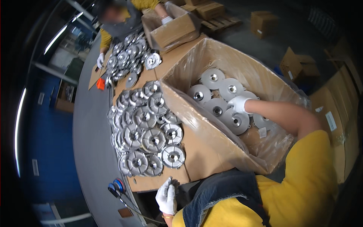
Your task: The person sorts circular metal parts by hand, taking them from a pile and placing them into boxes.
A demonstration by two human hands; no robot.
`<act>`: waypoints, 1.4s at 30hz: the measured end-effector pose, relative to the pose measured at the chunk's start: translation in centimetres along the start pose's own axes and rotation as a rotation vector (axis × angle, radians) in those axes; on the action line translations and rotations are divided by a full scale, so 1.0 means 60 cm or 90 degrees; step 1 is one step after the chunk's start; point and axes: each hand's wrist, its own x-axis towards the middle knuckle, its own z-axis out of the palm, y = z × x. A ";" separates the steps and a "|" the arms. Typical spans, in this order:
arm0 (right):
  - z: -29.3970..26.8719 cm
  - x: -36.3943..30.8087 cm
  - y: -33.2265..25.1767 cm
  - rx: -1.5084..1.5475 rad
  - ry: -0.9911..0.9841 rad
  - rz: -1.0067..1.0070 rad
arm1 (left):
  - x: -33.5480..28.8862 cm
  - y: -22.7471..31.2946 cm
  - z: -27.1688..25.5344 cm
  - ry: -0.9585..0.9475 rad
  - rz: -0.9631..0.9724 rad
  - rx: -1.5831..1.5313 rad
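Observation:
My right hand (239, 104), in a white glove, reaches down into a plastic-lined cardboard box (211, 128). Its fingers are bent over the edge of a flat round metal cover (236, 120) with a hole in the middle; the fingertips are partly hidden. Several similar covers (213, 77) lie in a layer around it on the box's bottom. My left hand (166, 197), also gloved in white, is held low by the table's near edge, fingers apart and nothing in them. Beyond it stand stacks of shiny ribbed metal covers (153, 140).
Across the table a co-worker's gloved hand (166, 19) is in another carton (170, 32); a heap of metal covers (126, 55) lies beside it. An orange object (100, 84) and a blue-and-red round item (119, 185) with a cord are on the left. Cartons (298, 66) stand on the floor.

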 end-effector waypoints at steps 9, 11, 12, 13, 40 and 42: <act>-0.032 -0.021 -0.060 0.000 0.203 -0.141 | 0.101 -0.134 -0.019 0.113 -0.129 0.345; -0.048 -0.023 -0.088 0.024 0.194 -0.150 | 0.113 -0.181 -0.023 0.088 -0.233 0.171; -0.056 -0.029 -0.100 0.119 0.199 -0.143 | 0.122 -0.195 -0.013 0.097 -0.269 0.094; -0.061 -0.035 -0.110 0.216 0.207 -0.135 | 0.136 -0.211 -0.008 0.124 -0.163 0.108; -0.173 -0.219 -0.223 0.554 0.375 -0.206 | 0.223 -0.069 -0.021 0.017 0.380 0.567; -0.184 -0.217 -0.167 0.571 0.396 -0.139 | 0.237 -0.070 -0.018 0.010 0.421 0.669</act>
